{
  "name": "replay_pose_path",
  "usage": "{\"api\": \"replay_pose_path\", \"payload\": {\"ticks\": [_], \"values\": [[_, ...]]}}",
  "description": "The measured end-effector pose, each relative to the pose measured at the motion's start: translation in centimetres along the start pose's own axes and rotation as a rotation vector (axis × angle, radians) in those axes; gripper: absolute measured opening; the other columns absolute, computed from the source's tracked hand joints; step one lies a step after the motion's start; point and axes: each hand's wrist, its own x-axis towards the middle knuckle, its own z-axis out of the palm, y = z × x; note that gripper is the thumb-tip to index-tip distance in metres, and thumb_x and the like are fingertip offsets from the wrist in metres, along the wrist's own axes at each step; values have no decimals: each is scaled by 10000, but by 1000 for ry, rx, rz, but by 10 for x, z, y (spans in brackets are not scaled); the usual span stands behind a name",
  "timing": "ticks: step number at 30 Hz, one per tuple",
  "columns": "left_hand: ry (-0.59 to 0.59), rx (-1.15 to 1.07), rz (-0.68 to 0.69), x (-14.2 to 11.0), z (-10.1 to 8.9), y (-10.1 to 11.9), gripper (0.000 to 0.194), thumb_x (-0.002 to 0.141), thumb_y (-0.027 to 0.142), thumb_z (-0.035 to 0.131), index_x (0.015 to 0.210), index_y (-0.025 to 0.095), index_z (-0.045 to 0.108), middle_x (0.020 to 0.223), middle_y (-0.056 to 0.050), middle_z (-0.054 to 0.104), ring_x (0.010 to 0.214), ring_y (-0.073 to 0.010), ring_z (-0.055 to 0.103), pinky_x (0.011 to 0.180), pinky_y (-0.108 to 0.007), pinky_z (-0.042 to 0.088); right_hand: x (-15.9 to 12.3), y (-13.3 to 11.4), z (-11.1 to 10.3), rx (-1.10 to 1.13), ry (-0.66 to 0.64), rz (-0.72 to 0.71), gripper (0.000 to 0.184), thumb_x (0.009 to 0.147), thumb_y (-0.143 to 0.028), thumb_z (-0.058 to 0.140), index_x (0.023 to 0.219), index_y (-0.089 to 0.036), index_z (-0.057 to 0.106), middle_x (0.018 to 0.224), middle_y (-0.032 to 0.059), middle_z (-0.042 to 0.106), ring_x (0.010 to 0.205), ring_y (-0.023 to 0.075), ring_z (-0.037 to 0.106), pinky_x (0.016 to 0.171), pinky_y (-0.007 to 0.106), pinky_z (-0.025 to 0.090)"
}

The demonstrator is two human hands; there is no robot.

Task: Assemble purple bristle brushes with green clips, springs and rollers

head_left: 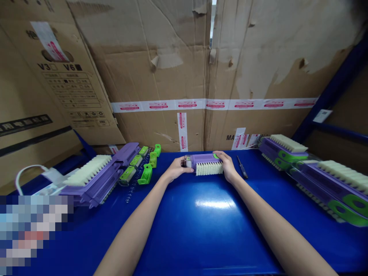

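Both my hands hold one purple brush just at the far part of the blue table. Its cream bristles face me. My left hand grips the left end, where a clear part shows, with thumb and fingers closed round it. At the other end, my right hand has its fingers bent over the top, near a green part. Some fingers of both hands are hidden behind the brush. A screwdriver lies just right of my right hand.
Purple brush bodies are stacked at left, beside green parts and a row of springs. More brushes with green ends lie at right. A white plug and cable sit far left. Cardboard walls the back.
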Motion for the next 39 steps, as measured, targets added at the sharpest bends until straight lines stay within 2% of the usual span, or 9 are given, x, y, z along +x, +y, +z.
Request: {"api": "replay_pose_path", "payload": {"ticks": [8,14,21,28,34,39], "values": [[-6,167,56,1,3,-5,517,592,128,695,1075,129,511,1089,-69,611,1025,-192,555,973,-375,365,-1,-1,0,33,-44,40,233,645,-386,561,771,-217,662,756,-9,657,716,191,537,658,286,368],[-25,259,95,0,0,-6,458,625,124,646,1043,130,461,1100,-70,569,1044,-191,525,980,-372,352,-5,-3,3,17,-52,41,232,661,-387,547,792,-229,654,763,-14,648,729,196,535,660,286,366],[7,250,94,-1,2,-5,434,624,111,643,1018,145,463,1069,-55,574,1014,-183,536,960,-363,375,-5,-2,4,6,-58,31,239,664,-399,539,794,-229,645,782,-7,636,750,202,532,682,290,362],[15,220,99,-1,2,-4,504,641,120,656,1095,149,440,1152,-82,548,1111,-205,501,1026,-414,330,-4,-2,4,1,-48,30,257,675,-436,555,786,-226,651,779,-3,648,765,205,540,697,295,378],[121,-31,9,4,-1,-17,670,618,165,728,1156,204,330,1126,-82,509,921,-167,595,862,-396,474,-3,1,3,43,-36,36,290,697,-483,569,795,-226,664,885,9,666,878,223,551,773,303,395],[177,-13,85,10,1,-27,591,634,201,722,1123,186,390,997,-49,554,922,-165,594,870,-380,470,-3,4,3,59,-18,50,331,704,-512,567,848,-226,652,903,13,664,876,222,551,752,299,405]]}}
